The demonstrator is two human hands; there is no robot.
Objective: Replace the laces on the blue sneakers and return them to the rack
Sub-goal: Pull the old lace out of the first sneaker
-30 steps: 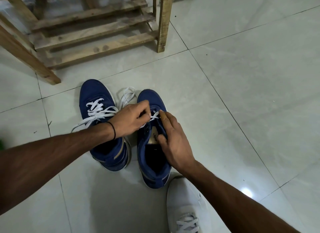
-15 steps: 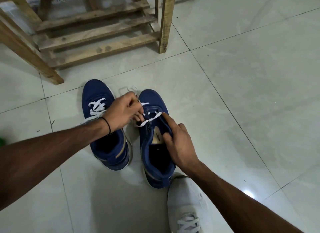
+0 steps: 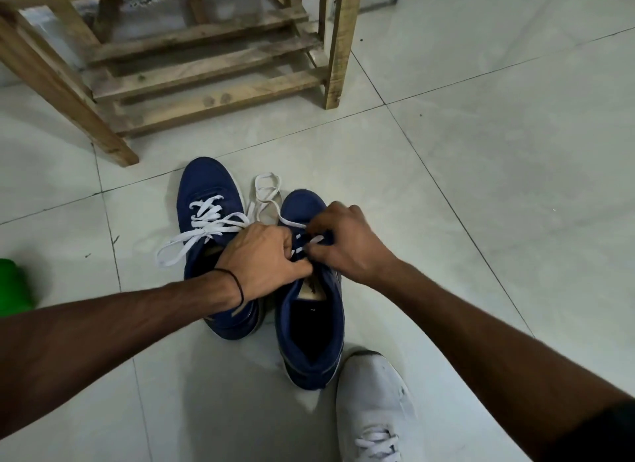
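Two blue sneakers: both are standing on the tiled floor (image 3: 481,186), side by side and toes pointing toward the rack (image 3: 213,100), neither one on a shelf.
Laced sneaker (image 3: 206,193): it is sitting on the person's left, its finished lace (image 3: 209,221) criss-crossing up the front, the untied ends trailing off onto the tile.
Half-laced sneaker (image 3: 309,324): it is sitting just beside the first one, heel toward the person, mouth gaping open and tongue showing pale inside.
White lace (image 3: 266,190): a few rows are showing across the eyelets between the two hands; the slack is lying in loose loops on the floor between the two toes, with one strand running back up to the right fingers.
Left hand (image 3: 264,258): it is reaching across the laced sneaker's heel, fingers curled tight and pinching at the lace rows of the half-laced sneaker; a black band (image 3: 238,286) is circling the wrist.
Right hand (image 3: 347,245): it is hovering over the half-laced sneaker's toe end, knuckles up, fingertips pinching the white lace near the eyelets. The tips of the two hands are almost meeting.
Rack: bare wooden slats and posts, standing beyond the sneakers and apart from them.
White shoe (image 3: 374,403): it is resting at the bottom edge, just beside the half-laced sneaker's heel.
Green object (image 3: 12,286): blurred at the far left edge; I cannot tell what it is.
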